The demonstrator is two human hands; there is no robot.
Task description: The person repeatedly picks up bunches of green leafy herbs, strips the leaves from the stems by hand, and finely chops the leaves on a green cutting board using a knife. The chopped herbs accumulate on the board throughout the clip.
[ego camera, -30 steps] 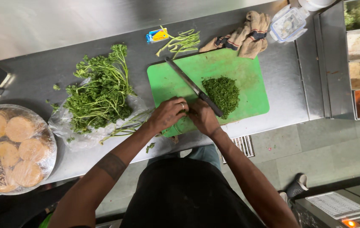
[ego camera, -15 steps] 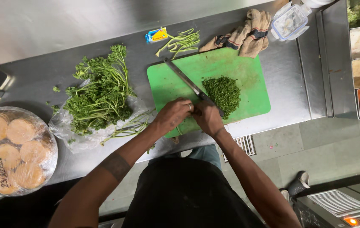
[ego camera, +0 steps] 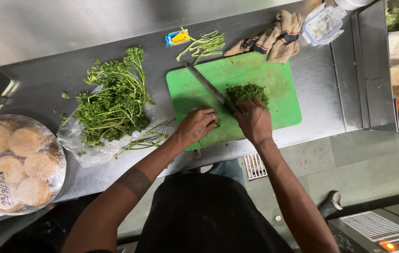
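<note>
Now the left hand [ego camera: 198,125] has slid closer along the green board [ego camera: 274,77], closed around the knife [ego camera: 209,87] handle. Beyond it, the right hand [ego camera: 254,121], fingers curled, bunches the chopped herbs [ego camera: 247,92] tighter at centre frame.

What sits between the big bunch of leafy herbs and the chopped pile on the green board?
In the head view, the knife and left hand lie between the herb bunch and chopped pile.

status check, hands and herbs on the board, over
Left hand on the green board by the knife. Right hand against the chopped herbs. Uncut bunch left of board.
</note>
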